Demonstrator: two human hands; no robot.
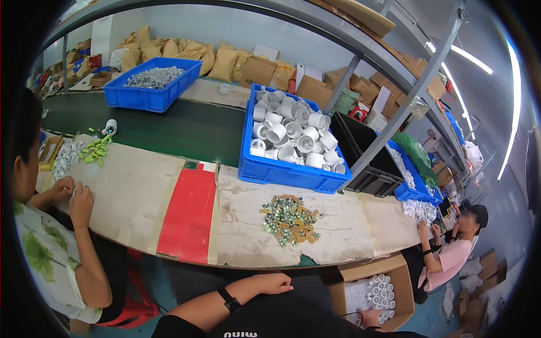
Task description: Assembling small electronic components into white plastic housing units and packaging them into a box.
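My left hand [274, 283] lies over my dark lap, just below the table edge. Its fingers are curled in, and nothing shows in them. To the right, my right hand [371, 318] reaches into the lower part of an open cardboard box [336, 293]. It is against white round parts [378, 293] standing in rows there; its fingertips are hard to make out. On the table in front of me is a loose pile of small green circuit boards and tan pieces [290, 219]. Behind the pile, a blue crate [293, 174] is heaped with white cup-shaped housings [293, 127].
A red sheet [186, 217] covers part of the table. Past it, a co-worker [53, 242] handles something small near green parts [96, 149]. Another blue crate [135, 101] rests on the green belt [186, 132]. A person in pink [453, 253] works at right. Metal shelving [406, 96] crosses overhead.
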